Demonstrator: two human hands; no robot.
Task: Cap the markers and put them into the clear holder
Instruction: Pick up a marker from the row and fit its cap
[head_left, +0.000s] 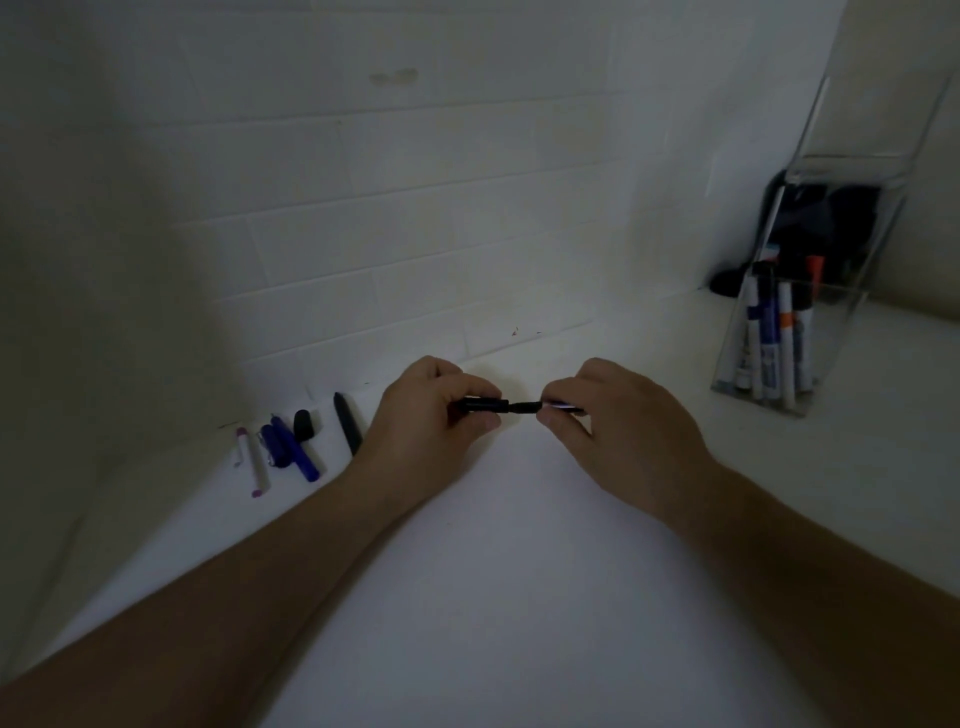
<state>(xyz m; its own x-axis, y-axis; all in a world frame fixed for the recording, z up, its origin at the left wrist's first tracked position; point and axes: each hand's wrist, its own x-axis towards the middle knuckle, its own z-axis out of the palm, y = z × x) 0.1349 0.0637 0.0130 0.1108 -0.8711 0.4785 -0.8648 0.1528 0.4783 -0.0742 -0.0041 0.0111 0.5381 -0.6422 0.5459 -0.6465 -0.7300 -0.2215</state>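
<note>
My left hand (434, 410) grips a black cap (485, 405) and my right hand (618, 415) grips a black marker (527, 407); the marker's tip end meets the cap's mouth between the two hands, above the white counter. On the counter to the left lie a purple-tipped white marker (257, 465), a blue marker (296, 449) with a blue cap beside it, a loose black cap (305, 426) and a black marker (347, 423). The clear holder (774, 343) stands at the right and holds several capped markers.
A white tiled wall (415, 234) rises behind the counter (493, 545). A dark object (826, 218) sits behind the clear holder in the corner. A tall clear panel rises above the holder.
</note>
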